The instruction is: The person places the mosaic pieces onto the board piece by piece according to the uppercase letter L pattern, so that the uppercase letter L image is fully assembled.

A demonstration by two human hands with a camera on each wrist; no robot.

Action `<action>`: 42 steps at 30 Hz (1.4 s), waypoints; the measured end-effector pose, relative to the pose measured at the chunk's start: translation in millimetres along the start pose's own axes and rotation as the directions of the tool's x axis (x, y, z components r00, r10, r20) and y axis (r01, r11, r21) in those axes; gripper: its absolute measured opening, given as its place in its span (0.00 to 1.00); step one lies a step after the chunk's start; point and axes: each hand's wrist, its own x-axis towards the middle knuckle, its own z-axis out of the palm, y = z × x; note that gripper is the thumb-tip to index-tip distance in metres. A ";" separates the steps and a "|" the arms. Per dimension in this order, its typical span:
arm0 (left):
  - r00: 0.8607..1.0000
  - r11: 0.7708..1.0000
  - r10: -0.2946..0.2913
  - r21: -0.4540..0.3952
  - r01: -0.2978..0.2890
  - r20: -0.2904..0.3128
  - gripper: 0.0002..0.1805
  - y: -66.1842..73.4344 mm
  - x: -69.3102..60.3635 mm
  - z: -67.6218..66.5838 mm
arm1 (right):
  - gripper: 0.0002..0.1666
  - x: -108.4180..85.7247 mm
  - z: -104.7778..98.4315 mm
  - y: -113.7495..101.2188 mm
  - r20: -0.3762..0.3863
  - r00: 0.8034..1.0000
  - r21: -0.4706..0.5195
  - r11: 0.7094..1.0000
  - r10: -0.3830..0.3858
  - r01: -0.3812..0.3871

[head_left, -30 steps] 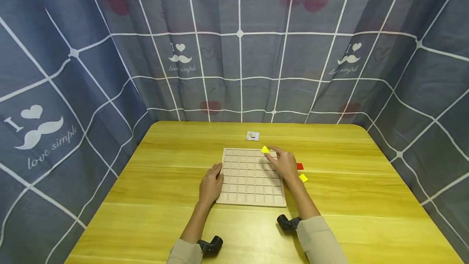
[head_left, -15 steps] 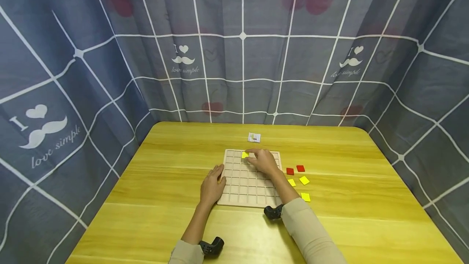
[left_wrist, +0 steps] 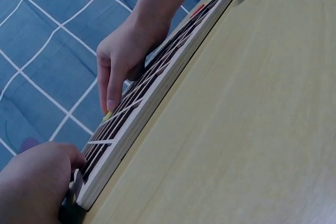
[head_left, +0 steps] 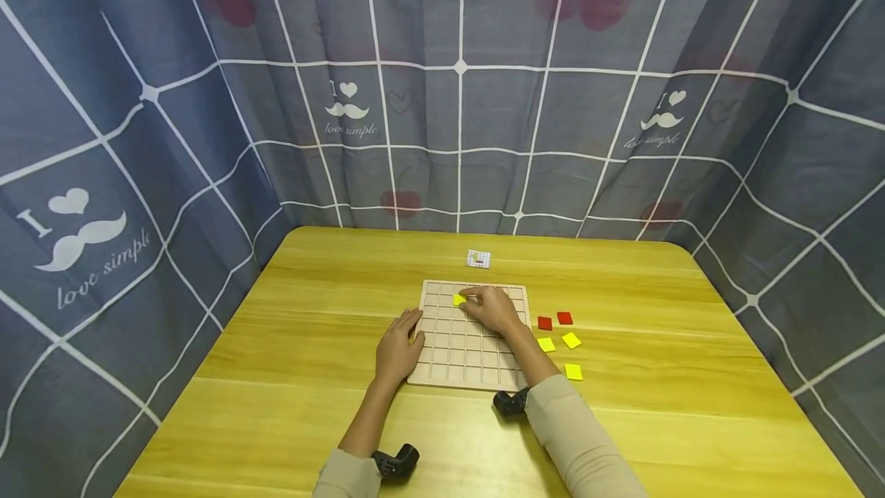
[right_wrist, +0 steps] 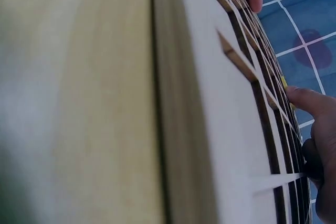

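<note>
A pale wooden grid board [head_left: 442,363] lies flat on the table. In the head view my right hand [head_left: 492,309] is over its far part, thumb and fingertips pinching a small yellow square tile [head_left: 459,300] at the grid. The left wrist view shows these right fingertips [left_wrist: 111,103] down on the tile, only a sliver of yellow showing. My left hand [head_left: 397,348] rests along the board's left edge, its fingers fairly straight and touching the rim. In the right wrist view the right hand [right_wrist: 317,114] touches the yellow tile, seen edge-on.
Right of the board lie two red tiles [head_left: 565,318] and three yellow tiles [head_left: 573,372]. Beyond the far edge is a small card with a printed grid [head_left: 478,259]. A blue checked curtain [head_left: 415,114] surrounds the yellow wood-grain table [head_left: 276,375].
My right hand has carried the yellow tile leftward from above the board's far right, then slightly nearer to me. The loose tiles on the right have come into view. The left hand stays put.
</note>
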 end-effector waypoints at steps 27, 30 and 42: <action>1.000 1.000 0.002 0.012 -0.002 0.010 0.22 -6.4 1.2 2.9 | 0.18 -98.8 -84.8 34.0 -0.199 0.950 0.289 0.941 0.239 -0.176; 1.000 1.000 -0.006 0.011 0.006 0.013 0.22 -5.7 1.4 3.1 | 0.20 -112.7 -94.7 42.7 -0.193 0.948 0.289 0.938 0.255 -0.193; 1.000 1.000 0.010 0.017 -0.010 0.003 0.22 -6.0 0.1 2.8 | 0.22 -143.8 -96.5 61.2 -0.041 0.968 0.262 0.937 0.248 -0.229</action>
